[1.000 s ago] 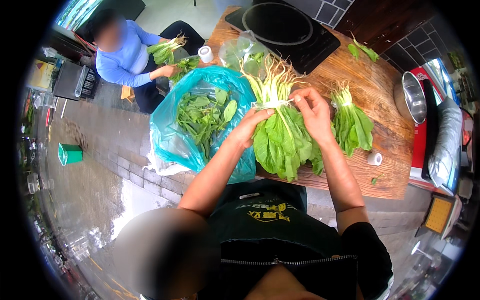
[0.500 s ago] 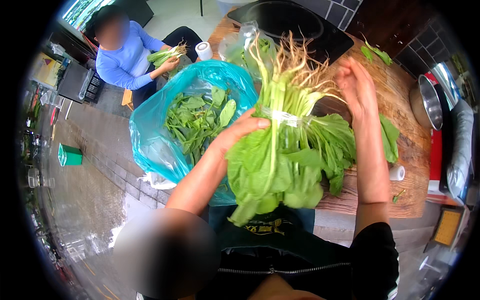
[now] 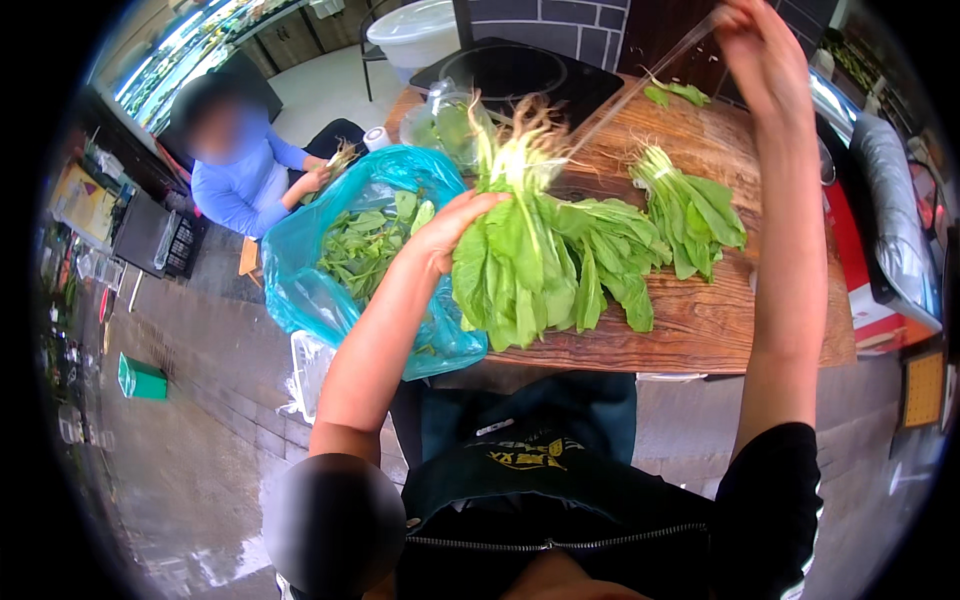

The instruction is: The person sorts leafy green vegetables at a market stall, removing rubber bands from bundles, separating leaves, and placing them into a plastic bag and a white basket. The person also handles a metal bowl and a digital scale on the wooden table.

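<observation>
My left hand (image 3: pixel 450 228) is closed around a bunch of leafy greens (image 3: pixel 515 265), its pale stems and brown roots pointing away from me and its leaves toward me. From the stems a strip of clear tape (image 3: pixel 625 100) stretches up to the far right. My right hand (image 3: pixel 765 55) is raised there with its fingers pinched on the tape's end. Another bunch of greens (image 3: pixel 695 215), banded in white at the stems, lies on the wooden table (image 3: pixel 770 310) to the right. Left of my left hand, a blue-green plastic bag (image 3: pixel 295 285) holds loose green leaves (image 3: pixel 370 240).
A black cooktop (image 3: pixel 530 75) sits at the table's far edge, beside a clear plastic bag (image 3: pixel 440 125). Loose greens (image 3: pixel 680 93) lie near it. A seated person in blue (image 3: pixel 240 180) holds greens across the bag. A white roll (image 3: pixel 377 138) stands near that person.
My right hand has moved from beside the roots up to the far right, drawing out the tape. The held bunch is lower and nearer the table; the second bunch is now uncovered.
</observation>
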Tool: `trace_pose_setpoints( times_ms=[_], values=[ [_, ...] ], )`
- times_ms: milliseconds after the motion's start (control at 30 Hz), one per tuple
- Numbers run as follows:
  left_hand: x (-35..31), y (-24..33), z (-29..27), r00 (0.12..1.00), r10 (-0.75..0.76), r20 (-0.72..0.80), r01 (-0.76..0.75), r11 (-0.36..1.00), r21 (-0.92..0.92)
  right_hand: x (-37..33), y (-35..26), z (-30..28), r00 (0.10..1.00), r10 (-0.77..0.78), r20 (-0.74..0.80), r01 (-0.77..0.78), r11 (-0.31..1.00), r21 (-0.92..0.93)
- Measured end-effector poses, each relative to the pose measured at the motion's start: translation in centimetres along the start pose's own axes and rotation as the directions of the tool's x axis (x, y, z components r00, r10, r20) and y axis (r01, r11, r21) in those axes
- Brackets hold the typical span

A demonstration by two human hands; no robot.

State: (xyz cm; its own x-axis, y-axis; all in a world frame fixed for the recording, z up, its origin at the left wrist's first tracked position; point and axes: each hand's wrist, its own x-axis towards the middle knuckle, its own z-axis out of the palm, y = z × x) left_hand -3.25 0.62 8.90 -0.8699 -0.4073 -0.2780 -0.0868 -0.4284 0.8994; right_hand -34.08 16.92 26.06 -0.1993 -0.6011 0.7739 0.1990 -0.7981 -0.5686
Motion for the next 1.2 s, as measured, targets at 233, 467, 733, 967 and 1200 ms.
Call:
trace_pose_setpoints(
  times_ms=[233, 467, 733, 967, 1200],
  values=[
    [-0.9, -4.1, -0.9, 0.994, 0.091, -0.056, -0.103, 0.954, -0.281, -5.6, -5.1, -16.0, 0.525, -0.174, -0.833, 0.059, 0.984, -0.168],
    [-1.8, -4.7, 0.6, 0.990, 0.010, -0.142, -0.010, 1.000, 0.002, -5.5, -6.5, -15.4, 0.672, -0.107, -0.733, -0.123, 0.960, -0.252],
    [-2.4, -8.4, 0.7, 0.927, 0.360, -0.101, -0.280, 0.849, 0.449, -7.0, -5.2, -8.0, 0.750, 0.225, -0.622, -0.657, 0.364, -0.661],
    [-3.9, -10.2, 6.6, 0.815, 0.579, 0.029, -0.489, 0.659, 0.571, -17.8, 8.2, 9.4, 0.915, 0.364, -0.174, -0.277, 0.252, -0.927],
    [-4.1, -14.2, 4.8, 0.848, 0.523, -0.086, -0.352, 0.677, 0.646, -21.6, 8.8, 7.3, 0.815, 0.580, -0.004, 0.243, -0.347, -0.906]
  ],
)
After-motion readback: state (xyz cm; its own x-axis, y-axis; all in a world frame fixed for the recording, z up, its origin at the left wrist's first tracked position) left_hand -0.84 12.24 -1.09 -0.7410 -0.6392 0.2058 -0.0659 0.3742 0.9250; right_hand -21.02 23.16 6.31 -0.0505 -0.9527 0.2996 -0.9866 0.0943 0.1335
